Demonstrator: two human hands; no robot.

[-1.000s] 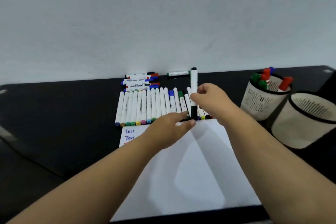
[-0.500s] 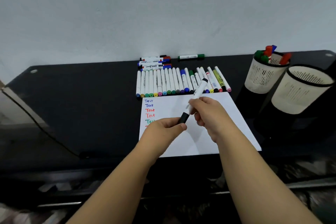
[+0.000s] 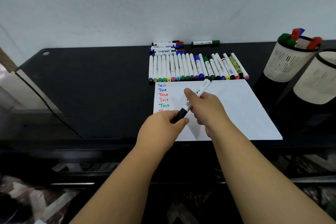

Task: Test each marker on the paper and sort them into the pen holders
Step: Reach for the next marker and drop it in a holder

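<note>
Over the paper (image 3: 236,107), I've got the black marker (image 3: 195,96) slanted between both hands: right hand (image 3: 205,109) wrapped round its white barrel, left hand (image 3: 163,125) pinching the black cap (image 3: 180,114), which is not off yet. Uncapping step, I'd say. Next comes a straight pull apart, then a test line under the last "Test".

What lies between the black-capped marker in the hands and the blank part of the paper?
Only its own cap: the left hand grips the black cap, the right hand the marker barrel. The paper beneath is bare.
</note>
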